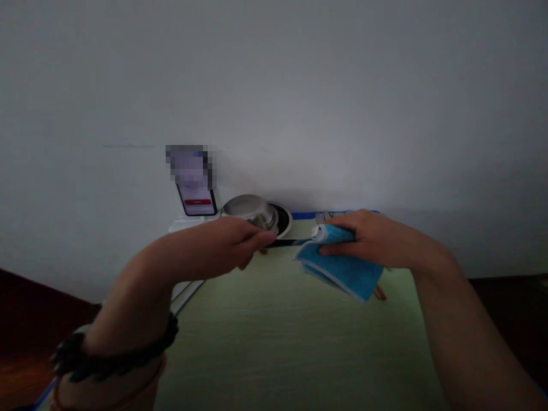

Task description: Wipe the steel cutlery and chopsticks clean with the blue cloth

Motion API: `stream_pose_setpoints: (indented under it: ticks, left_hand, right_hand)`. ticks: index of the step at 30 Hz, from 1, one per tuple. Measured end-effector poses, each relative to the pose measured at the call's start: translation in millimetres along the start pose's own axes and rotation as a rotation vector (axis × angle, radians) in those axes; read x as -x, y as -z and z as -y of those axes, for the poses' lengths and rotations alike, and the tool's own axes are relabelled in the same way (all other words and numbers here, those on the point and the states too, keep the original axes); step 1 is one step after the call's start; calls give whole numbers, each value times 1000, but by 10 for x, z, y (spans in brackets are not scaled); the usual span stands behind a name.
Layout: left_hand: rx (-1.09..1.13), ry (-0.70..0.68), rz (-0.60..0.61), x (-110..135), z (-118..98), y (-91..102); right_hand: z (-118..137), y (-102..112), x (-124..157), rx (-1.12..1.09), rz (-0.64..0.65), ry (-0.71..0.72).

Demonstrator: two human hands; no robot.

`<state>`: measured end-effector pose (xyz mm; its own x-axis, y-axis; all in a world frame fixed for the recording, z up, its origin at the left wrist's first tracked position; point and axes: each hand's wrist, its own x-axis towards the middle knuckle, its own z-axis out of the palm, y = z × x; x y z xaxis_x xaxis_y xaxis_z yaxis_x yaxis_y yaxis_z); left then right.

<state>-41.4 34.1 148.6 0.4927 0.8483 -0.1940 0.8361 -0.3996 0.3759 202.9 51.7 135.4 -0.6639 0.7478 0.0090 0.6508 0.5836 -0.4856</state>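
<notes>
My right hand (357, 234) grips a folded blue cloth (351, 268) with pale edging, thumb and fingers closed on its upper part. The cloth hangs above the table. My left hand (240, 245) is in front of a shiny metal bowl-shaped vessel (246, 205), its fingers drawn together. Whatever they hold, if anything, is hidden. Beside the vessel, on its right, a round dark thing with a pale rim (283, 220) is partly covered. A dark strip (291, 242) runs between the hands along the table's far part.
A phone (197, 197) leans upright on a white stand at the back left, near the grey wall (299, 103). Brown sticks (379, 293) poke out beneath the cloth. A small metal object (324, 217) lies behind it. The pale green table (291, 342) extends toward me.
</notes>
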Motion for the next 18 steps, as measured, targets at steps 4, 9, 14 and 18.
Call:
stream_pose_setpoints:
  ticks: [4,9,14,18]
  left_hand:
    - [22,-18,27,15,88,7]
    - [-27,-102,60,-19,-60,-19]
    - [97,-80,130,30,-14,48]
    - [168,-156,82,119,149,127]
  right_hand:
    - [-34,31,34,50,7,-49]
    - [22,-10,3,78,60,-77]
    - [-14,5,21,5,140,-37]
    - [-127,39,72,-6,117,-110]
